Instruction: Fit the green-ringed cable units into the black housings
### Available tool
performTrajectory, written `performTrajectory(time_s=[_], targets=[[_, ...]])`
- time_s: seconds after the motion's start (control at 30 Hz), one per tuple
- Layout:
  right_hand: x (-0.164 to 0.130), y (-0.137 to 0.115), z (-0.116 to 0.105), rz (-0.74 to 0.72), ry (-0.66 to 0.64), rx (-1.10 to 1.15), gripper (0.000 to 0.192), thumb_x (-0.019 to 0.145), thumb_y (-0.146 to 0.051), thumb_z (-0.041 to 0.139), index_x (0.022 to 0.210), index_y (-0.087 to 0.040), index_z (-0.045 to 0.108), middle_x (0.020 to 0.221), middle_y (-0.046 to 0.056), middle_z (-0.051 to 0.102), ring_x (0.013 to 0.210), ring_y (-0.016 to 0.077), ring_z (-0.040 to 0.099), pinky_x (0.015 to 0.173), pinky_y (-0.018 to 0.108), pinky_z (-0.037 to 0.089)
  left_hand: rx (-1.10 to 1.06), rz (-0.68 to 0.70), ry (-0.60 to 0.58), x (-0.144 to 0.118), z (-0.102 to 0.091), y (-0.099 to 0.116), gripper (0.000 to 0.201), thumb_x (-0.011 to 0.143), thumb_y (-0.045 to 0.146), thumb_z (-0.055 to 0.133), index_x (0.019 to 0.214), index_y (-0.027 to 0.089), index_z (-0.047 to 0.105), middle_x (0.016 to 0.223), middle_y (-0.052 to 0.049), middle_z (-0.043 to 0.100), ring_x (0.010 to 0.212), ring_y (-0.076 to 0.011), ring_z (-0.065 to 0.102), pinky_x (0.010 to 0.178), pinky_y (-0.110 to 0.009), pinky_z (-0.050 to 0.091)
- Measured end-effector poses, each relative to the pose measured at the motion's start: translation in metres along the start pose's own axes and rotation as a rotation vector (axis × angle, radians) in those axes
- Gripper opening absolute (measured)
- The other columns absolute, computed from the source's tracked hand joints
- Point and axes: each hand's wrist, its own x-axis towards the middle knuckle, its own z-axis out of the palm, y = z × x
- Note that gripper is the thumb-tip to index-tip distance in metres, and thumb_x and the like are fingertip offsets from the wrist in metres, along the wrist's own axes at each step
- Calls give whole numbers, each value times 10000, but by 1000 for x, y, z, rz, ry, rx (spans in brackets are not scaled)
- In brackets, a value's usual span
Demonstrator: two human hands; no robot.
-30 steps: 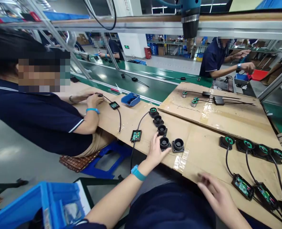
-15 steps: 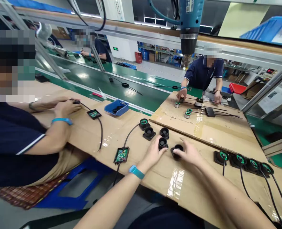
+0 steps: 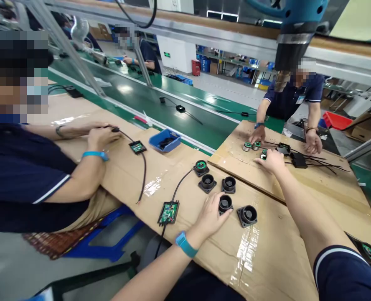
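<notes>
The left hand (image 3: pixel 211 217) rests on the cardboard surface (image 3: pixel 267 251), fingers loosely spread, its fingertips touching a black socket (image 3: pixel 225 204) at 1 o'clock. The right hand (image 3: pixel 271 161) reaches far to 12 o'clock, onto the raised board (image 3: pixel 298 179), fingers narrow over a small green part (image 3: pixel 263 155); whether it grips, I cannot tell. Another socket (image 3: pixel 247 215) lies just beside.

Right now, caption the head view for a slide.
Left hand rests by a black round socket on the cardboard-covered bench; right hand reaches parts on the raised board.
</notes>
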Motion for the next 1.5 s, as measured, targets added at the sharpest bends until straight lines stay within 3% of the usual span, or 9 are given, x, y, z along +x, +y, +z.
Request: performTrajectory(time_s=[0.2, 0.37, 0.5, 0.63, 0.73, 0.9, 1.07, 1.23, 1.5], targets=[[-9, 9, 4, 72, -95, 177, 655, 775, -638, 686, 1143, -115, 550, 1048, 207, 662, 960, 322, 628, 808, 374, 452, -19, -54, -3, 1, 1, 0, 543, 848, 345, 707, 1316, 210, 465, 1271, -129, 591, 1216, -300, 556, 1068, -507, 458], [-58, 12, -2, 98, -70, 248, 488, 775, -538, 701, 1056, -155, 586, 992, 138, 676, 907, 265, 628, 763, 324, 457, -62, -61, 16, 3, 3, -1, 539, 813, 331, 744, 1281, 218, 503, 1251, -118, 609, 1217, -311, 560, 1063, -514, 457], [-87, 4, -5, 124, -35, 324, 461, 795, -506, 698, 1094, -169, 600, 1005, 112, 690, 928, 243, 636, 786, 308, 466, -181, -165, 49, -1, 6, 0, 476, 789, 339, 764, 1197, 209, 557, 1155, -94, 656, 1102, -286, 625, 976, -479, 514], [-96, -9, -19, 127, -4, 412, 361, 784, -433, 718, 1007, -156, 655, 970, 115, 713, 934, 254, 657, 795, 318, 487, -236, -195, 88, -19, 6, 2, 447, 773, 334, 780, 1156, 212, 584, 1121, -73, 671, 1072, -267, 642, 967, -463, 522], [-115, -16, -37, 106, 26, 478, 417, 780, -390, 727, 1111, -146, 659, 1049, 128, 723, 975, 257, 672, 849, 332, 506, -190, -143, 96, -33, 2, 5, 470, 783, 334, 777, 1196, 222, 581, 1177, -86, 653, 1122, -279, 624, 1005, -483, 507], [-214, -22, -64, -1, 156, 713, 554, 841, -512, 669, 1297, -205, 605, 1124, 116, 717, 995, 280, 680, 870, 408, 554, -169, -83, 89, -40, -6, 15, 475, 822, 295, 748, 1253, 227, 560, 1245, -98, 620, 1196, -270, 585, 1061, -468, 482], [-305, -70, -70, -59, 43, 978, 567, 838, -458, 691, 1335, -202, 599, 957, 80, 737, 823, 249, 695, 752, 394, 592, -210, -27, 70, -39, -9, 25, 454, 836, 250, 722, 1256, 218, 553, 1242, -103, 608, 1207, -271, 567, 1068, -479, 471], [-302, -115, -55, -60, -81, 1038, 482, 798, -434, 731, 1177, -143, 669, 975, 90, 737, 773, 213, 681, 754, 360, 574, -202, -15, 38, -39, -9, 24, 442, 822, 207, 709, 1236, 209, 554, 1208, -109, 609, 1167, -275, 574, 1039, -483, 484], [-287, -132, -29, -87, 131, 873, 429, 775, -510, 767, 998, -160, 658, 914, 78, 697, 822, 227, 653, 764, 356, 536, -146, 36, 83, -42, -5, 22, 534, 767, 54, 625, 1270, 210, 536, 1263, -114, 577, 1227, -281, 535, 1085, -514, 464]])
